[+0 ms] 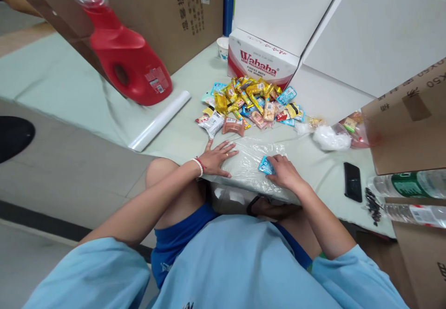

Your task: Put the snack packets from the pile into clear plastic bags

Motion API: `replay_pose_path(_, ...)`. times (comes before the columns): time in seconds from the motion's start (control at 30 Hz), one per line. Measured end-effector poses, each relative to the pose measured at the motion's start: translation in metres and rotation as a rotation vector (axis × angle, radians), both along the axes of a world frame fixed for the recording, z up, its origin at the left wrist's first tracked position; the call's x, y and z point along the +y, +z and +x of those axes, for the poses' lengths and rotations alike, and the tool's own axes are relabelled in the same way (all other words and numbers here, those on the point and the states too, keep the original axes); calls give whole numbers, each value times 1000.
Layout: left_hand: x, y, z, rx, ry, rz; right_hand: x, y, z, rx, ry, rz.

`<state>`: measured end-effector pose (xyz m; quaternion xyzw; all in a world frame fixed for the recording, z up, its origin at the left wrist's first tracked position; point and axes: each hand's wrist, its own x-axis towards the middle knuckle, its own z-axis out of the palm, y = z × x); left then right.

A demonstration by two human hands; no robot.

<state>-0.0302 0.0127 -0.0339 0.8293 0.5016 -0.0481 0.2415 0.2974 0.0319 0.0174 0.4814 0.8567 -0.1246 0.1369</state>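
Observation:
A sheet of clear plastic film lies spread at the table's front edge. My left hand rests flat on its left part with the fingers spread. My right hand has its fingers closed on a small blue snack packet that lies on the film. Beyond the film is a heap of wrapped snacks, mostly yellow, with some blue and pink packets. A brown packet and a white packet lie at the heap's near side. A roll of plastic film lies to the left.
A red jug stands at the left before a large cardboard box. Behind the snacks are a Wahaba carton and a paper cup. At right are crumpled plastic, a phone and plastic bottles.

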Motion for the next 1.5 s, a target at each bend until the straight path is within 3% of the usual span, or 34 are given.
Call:
replay_pose_path(0.2, -1, -4, 0, -35, 11, 29, 4, 1, 11, -2, 59, 4)
replay_pose_path(0.37, -1, -5, -1, -51, 5, 37, 17, 17, 38, 121, 37, 33)
replay_pose_path(0.5, 7, -2, 0, -47, 13, 25, 22, 25, 20, 312, 150, 8)
replay_pose_path(0.7, 26, 11, 0, 16, 26, -27, 20, -7, -30, 307, 246, -32)
replay_pose_path(0.8, 24, 24, -9, 30, 36, 11, 21, -24, -32, 309, 238, -29)
replay_pose_path(0.9, 13, 44, -8, 38, 122, 152, 21, -34, -25, 363, 230, -17)
replay_pose_path(1.0, -5, 63, 18, 25, 338, 351, 19, -38, -23, 390, 219, -10)
replay_pose_path(1.07, -17, 68, 46, -8, 336, 397, 17, -39, -24, 395, 206, 1)
replay_pose_path(1.13, -25, 64, 73, -50, 245, 386, 15, -40, -25, 395, 192, 15)
replay_pose_path(1.23, -26, 42, 92, -82, 127, 335, 12, -41, -26, 399, 185, 23)
replay_pose_path(1.37, -16, 10, 75, -34, 260, 304, 13, -43, -24, 437, 180, 10)
replay_pose_path(1.5, -10, -5, 52, -24, 252, 303, 12, -43, -25, 455, 163, 16)
